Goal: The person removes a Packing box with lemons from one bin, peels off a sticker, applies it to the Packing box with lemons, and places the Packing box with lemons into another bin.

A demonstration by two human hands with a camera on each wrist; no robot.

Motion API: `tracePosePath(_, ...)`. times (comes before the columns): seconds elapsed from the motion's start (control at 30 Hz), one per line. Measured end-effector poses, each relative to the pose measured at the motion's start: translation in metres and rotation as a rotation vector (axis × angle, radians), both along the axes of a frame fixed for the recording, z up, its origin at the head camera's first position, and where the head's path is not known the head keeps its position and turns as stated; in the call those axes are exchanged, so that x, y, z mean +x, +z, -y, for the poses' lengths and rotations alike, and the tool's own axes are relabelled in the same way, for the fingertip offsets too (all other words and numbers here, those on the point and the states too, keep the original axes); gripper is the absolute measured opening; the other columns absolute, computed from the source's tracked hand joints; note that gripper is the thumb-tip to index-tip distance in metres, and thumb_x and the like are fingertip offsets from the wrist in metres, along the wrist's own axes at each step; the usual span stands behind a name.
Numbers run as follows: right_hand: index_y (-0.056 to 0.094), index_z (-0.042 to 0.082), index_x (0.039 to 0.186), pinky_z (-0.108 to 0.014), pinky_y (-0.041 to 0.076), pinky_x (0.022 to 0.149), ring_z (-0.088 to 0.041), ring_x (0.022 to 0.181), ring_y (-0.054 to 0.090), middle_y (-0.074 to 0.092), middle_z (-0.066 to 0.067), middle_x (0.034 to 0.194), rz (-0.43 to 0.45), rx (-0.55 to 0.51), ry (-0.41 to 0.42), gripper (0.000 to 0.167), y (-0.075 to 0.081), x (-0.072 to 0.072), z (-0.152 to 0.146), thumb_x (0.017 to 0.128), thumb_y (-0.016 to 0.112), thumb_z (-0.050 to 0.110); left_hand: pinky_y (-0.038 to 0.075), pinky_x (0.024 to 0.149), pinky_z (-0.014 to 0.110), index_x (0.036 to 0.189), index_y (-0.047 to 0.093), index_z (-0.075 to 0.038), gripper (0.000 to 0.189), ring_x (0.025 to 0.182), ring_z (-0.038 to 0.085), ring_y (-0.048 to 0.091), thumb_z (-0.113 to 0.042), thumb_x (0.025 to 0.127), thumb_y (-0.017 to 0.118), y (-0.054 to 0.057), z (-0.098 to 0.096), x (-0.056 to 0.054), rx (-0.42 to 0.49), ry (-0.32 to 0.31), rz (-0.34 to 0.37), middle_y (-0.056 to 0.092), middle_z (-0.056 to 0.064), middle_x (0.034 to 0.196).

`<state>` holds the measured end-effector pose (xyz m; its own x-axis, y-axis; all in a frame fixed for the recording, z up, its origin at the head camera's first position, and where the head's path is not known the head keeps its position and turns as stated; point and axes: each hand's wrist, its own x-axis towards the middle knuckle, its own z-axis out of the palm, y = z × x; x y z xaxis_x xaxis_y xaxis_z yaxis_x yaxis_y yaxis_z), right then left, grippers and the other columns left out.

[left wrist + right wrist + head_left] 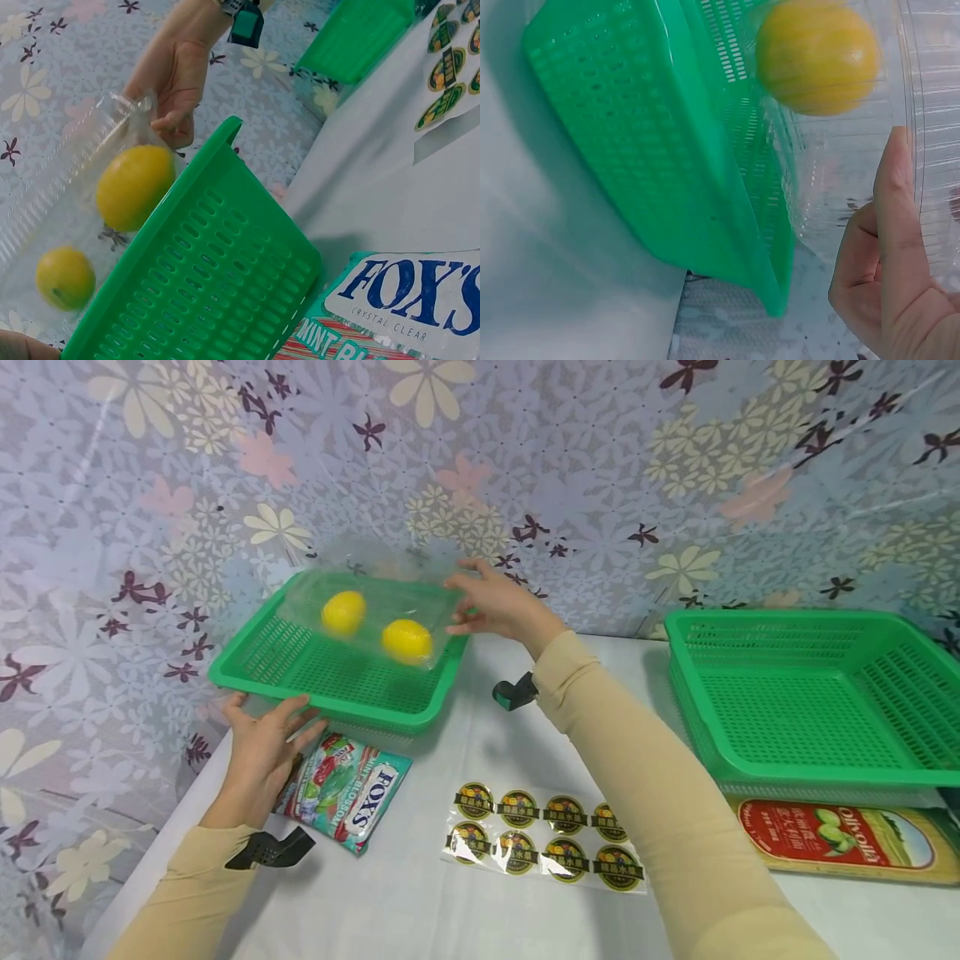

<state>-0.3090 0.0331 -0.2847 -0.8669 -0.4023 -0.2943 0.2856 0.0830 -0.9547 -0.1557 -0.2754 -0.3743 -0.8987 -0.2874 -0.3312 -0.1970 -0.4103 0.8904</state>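
My right hand point(498, 606) pinches the right end of a clear plastic clamshell box point(373, 614), its lid raised toward the wall. Two yellow lemons point(407, 642) sit inside. The box is tilted over a green slotted basket point(375, 718) in the head view. In the right wrist view, the right thumb point(896, 217) lies along the clear plastic beside one lemon point(817, 56). My left hand point(262, 752) has its fingers spread at the basket's near left rim. Close to that hand lies a FOX'S candy bag point(348, 789).
A sheet of round black-and-gold stickers point(543, 835) lies at the table's middle. Another green basket point(697, 727) stands at right, behind a flat Olivoilà package point(847, 843). A floral-patterned wall covering point(570, 468) rises behind the table.
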Motion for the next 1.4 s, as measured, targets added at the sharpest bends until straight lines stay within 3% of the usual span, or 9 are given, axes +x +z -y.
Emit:
tracePosePath(0.17,0.031,0.029,0.168,-0.044,0.067,0.099,-0.021,0.077,0.056,0.059,-0.014,0.115,-0.043,0.018,0.000,0.058,0.002,0.002,-0.014,0.114,0.052,0.026,0.058,0.114,0.032,0.159,-0.017,-0.038,0.097,0.114,0.013,0.067,-0.009,0.109,0.060,0.001,0.000,-0.001,0.009,0.007,0.008,0.001,0.015,0.174)
tracePosePath(0.3,0.031,0.029,0.168,-0.039,0.068,0.092,-0.020,0.081,0.055,0.050,-0.011,0.156,-0.067,0.033,0.017,0.057,0.001,0.003,-0.026,0.115,0.050,0.027,0.057,0.114,0.033,0.159,-0.015,-0.039,0.098,0.113,0.013,0.068,-0.010,0.107,0.063,0.002,-0.001,-0.002,0.015,0.021,0.022,0.010,0.013,0.171)
tracePosePath(0.4,0.031,0.031,0.168,-0.034,0.068,0.086,-0.020,0.080,0.053,0.037,-0.010,0.170,-0.081,0.054,0.034,0.056,-0.001,0.003,-0.035,0.115,0.049,0.028,0.058,0.113,0.032,0.159,-0.013,-0.039,0.097,0.116,0.014,0.067,-0.010,0.107,0.064,0.002,-0.001,-0.002,0.006,0.016,0.026,0.010,0.012,0.170)
tracePosePath(0.7,0.034,0.031,0.168,-0.032,0.068,0.080,-0.020,0.077,0.054,0.041,-0.010,0.163,-0.103,0.104,0.046,0.054,-0.003,0.011,-0.069,0.116,0.047,0.027,0.058,0.113,0.030,0.160,-0.019,-0.040,0.099,0.123,0.016,0.062,-0.011,0.109,0.061,0.002,-0.003,-0.001,-0.003,0.006,0.032,-0.002,0.016,0.174)
tracePosePath(0.87,0.028,0.031,0.169,-0.029,0.067,0.078,-0.019,0.076,0.053,0.033,-0.009,0.173,-0.088,0.127,0.078,0.057,-0.003,0.016,-0.092,0.115,0.046,0.025,0.058,0.112,0.029,0.160,-0.020,-0.041,0.099,0.124,0.017,0.060,-0.011,0.109,0.060,0.002,-0.004,0.000,-0.002,0.006,0.032,-0.006,0.016,0.174)
tracePosePath(0.93,0.028,0.032,0.169,-0.030,0.067,0.078,-0.019,0.075,0.052,0.042,-0.010,0.165,-0.084,0.132,0.080,0.058,-0.004,0.017,-0.100,0.114,0.046,0.026,0.058,0.113,0.029,0.160,-0.020,-0.041,0.098,0.125,0.017,0.060,-0.012,0.109,0.059,0.002,-0.004,0.000,0.002,0.008,0.031,-0.007,0.016,0.175)
tracePosePath(1.03,0.029,0.033,0.168,-0.032,0.068,0.080,-0.018,0.075,0.051,0.056,-0.006,0.132,-0.086,0.141,0.077,0.058,-0.006,0.018,-0.113,0.114,0.047,0.028,0.058,0.112,0.029,0.160,-0.019,-0.041,0.098,0.127,0.018,0.059,-0.012,0.110,0.059,0.001,-0.004,0.000,0.005,0.008,0.031,-0.007,0.016,0.175)
tracePosePath(1.13,0.033,0.035,0.166,-0.035,0.068,0.083,-0.018,0.075,0.052,0.051,-0.003,0.099,-0.089,0.155,0.068,0.054,-0.008,0.019,-0.127,0.114,0.049,0.031,0.058,0.112,0.028,0.160,-0.019,-0.041,0.097,0.129,0.018,0.059,-0.013,0.110,0.059,0.001,-0.004,0.000,0.004,0.006,0.032,-0.006,0.017,0.175)
tracePosePath(1.4,0.032,0.035,0.168,-0.039,0.067,0.088,-0.017,0.069,0.050,0.048,0.000,0.088,-0.116,0.198,0.073,0.055,-0.006,0.028,-0.168,0.115,0.048,0.034,0.059,0.110,0.027,0.160,-0.019,-0.040,0.094,0.125,0.017,0.060,-0.016,0.111,0.057,0.002,-0.005,0.000,-0.026,0.001,0.037,0.001,0.018,0.174)
